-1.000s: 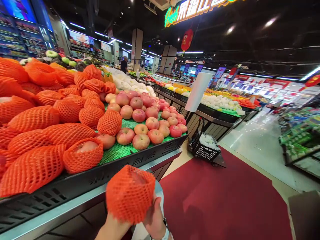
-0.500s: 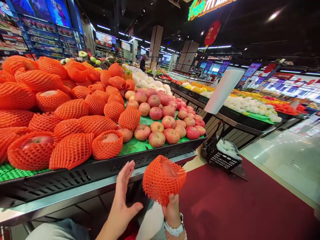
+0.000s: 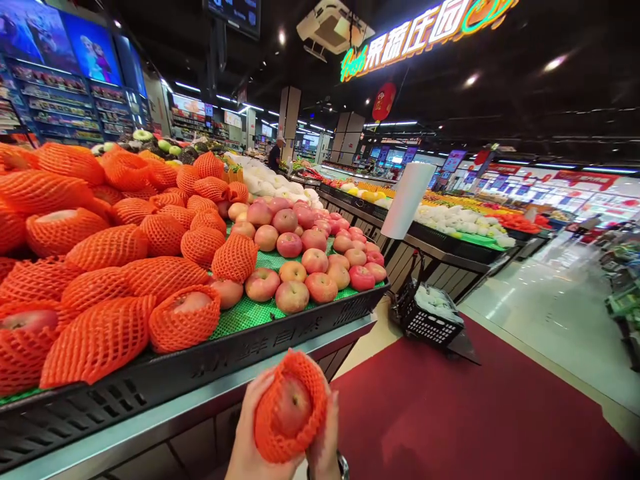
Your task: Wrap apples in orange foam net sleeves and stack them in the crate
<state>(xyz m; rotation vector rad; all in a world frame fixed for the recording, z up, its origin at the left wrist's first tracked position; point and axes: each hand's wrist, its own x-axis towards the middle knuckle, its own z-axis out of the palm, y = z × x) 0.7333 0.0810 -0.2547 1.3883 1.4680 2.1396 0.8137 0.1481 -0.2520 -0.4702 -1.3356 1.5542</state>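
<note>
In the head view, the left hand (image 3: 247, 437) and right hand (image 3: 325, 441) are clasping an apple (image 3: 294, 402) in an orange net (image 3: 267, 417) between them, just in front of a black tray (image 3: 173, 381) where bare apples (image 3: 292, 297) are resting on green matting (image 3: 243, 318)

bright spotlights (image 3: 555, 63), dark ceiling (image 3: 555, 110), glowing sign (image 3: 415, 37), glare on floor (image 3: 530, 287), blurred right edge

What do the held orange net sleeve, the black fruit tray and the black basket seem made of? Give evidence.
Orange net sleeve: probably matte plastic foam; its thick, open mesh curves around the apple.
Black fruit tray: likely moulded plastic, low sheen, with a slotted wall.
Black basket: probably plastic, judging by its regular grid of holes; finish too small to tell.
</note>
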